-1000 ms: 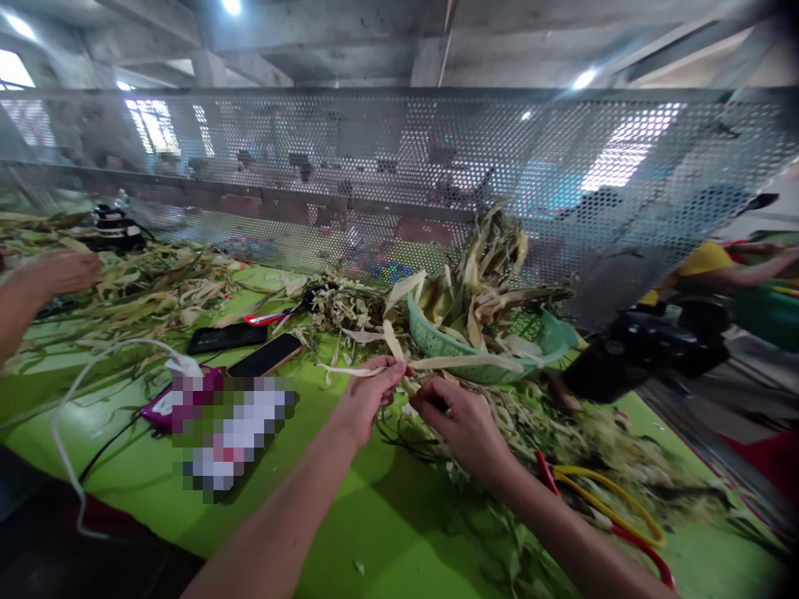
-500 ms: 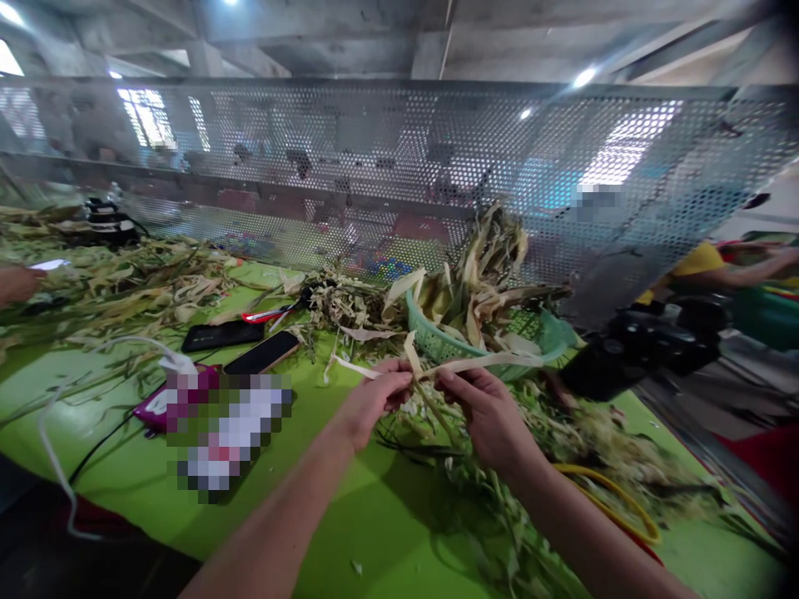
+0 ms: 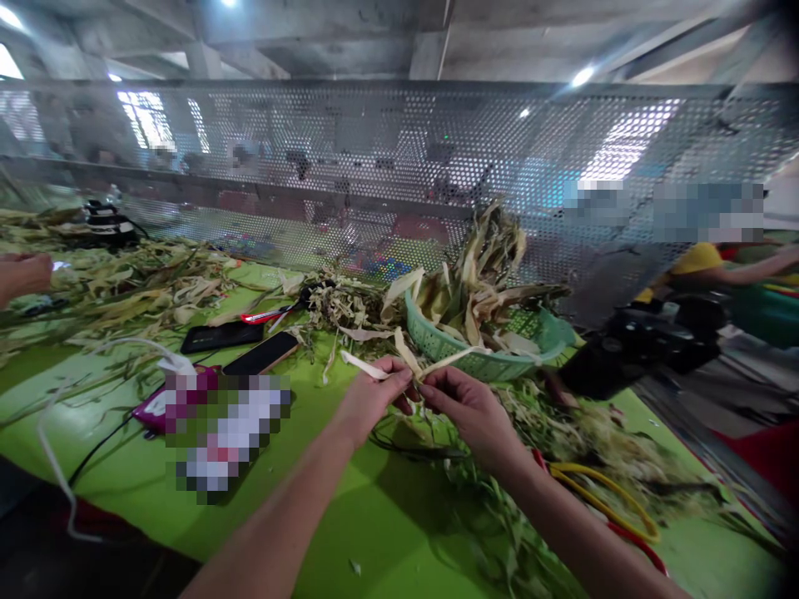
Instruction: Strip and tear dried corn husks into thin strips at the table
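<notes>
Pale strips of dried corn husk are pinched between my two hands above the green table. My left hand is closed on them, and one pale strip sticks out past its left side. My right hand pinches the same strips close beside it, thumb against fingers. Another strip runs out to the upper right over the right-hand fingers. Just behind the hands stands a green plastic basket with dry husks in it. Green leafy scraps lie under and beside my right hand. The exact join of the strips is hidden by my fingertips.
Two dark phones and a purple power strip with a white cable lie left. A tool with yellow and red handles lies by my right forearm. A perforated metal screen stands behind. At far left is another person's hand.
My right hand has moved left, closer to my left hand, and the strip beyond it shows shorter. The other person's hand at far left has come further into view.
</notes>
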Motion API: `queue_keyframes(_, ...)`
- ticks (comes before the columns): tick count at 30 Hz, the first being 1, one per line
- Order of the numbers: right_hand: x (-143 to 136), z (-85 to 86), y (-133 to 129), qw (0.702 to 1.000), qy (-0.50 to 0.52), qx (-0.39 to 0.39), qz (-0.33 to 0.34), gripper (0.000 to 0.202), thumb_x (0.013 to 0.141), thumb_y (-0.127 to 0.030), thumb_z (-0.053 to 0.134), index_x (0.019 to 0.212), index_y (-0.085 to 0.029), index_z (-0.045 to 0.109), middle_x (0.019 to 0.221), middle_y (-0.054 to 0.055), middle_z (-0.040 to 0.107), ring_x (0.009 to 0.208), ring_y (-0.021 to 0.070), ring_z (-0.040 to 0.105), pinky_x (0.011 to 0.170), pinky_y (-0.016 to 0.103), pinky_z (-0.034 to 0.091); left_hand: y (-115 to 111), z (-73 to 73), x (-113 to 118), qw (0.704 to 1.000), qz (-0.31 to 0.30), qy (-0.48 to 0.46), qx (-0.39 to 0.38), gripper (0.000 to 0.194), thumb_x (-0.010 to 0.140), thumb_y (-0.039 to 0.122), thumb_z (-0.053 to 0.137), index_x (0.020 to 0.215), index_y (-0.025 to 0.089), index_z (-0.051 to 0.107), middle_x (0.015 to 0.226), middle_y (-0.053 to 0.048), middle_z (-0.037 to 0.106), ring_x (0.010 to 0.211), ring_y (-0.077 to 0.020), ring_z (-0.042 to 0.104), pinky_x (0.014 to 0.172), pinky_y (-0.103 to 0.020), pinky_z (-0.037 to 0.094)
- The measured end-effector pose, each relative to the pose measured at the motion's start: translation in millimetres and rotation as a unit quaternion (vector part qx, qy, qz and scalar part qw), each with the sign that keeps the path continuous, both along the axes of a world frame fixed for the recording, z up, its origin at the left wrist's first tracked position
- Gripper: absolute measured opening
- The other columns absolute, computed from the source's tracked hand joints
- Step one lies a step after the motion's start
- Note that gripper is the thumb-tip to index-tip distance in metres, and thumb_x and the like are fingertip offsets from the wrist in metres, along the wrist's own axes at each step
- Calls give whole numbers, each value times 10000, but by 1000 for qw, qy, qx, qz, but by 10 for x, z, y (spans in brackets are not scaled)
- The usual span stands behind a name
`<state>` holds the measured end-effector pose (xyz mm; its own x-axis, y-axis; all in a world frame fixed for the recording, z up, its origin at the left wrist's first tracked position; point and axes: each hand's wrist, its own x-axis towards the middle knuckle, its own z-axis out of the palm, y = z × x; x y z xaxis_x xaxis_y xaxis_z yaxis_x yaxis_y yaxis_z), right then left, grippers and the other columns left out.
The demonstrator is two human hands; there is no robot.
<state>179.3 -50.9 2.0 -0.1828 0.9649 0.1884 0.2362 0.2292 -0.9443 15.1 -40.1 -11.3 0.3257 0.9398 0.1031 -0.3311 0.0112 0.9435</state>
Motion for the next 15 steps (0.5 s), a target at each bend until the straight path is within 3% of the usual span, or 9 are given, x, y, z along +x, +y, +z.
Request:
queue_keyframes(9,32,117,-29,994,-97,55,12,225,800,-378,626,707,-183,562,669,-5,551,649,139,482,618,252,386,-28,43,30,999,42,2,0,253,780,399,628,745,160,554,598,20,581,555,-113,564,605,-249,462)
queue_keyframes(15,48,68,-16,1000,-11,-11,12,237,777,-412,648,762,-179,604,695,5,582,660,144,504,622,254,407,-36,54,17,996,64,30,51,224,797,388,617,815,165,614,722,5,606,683,-118,566,693,-246,453)
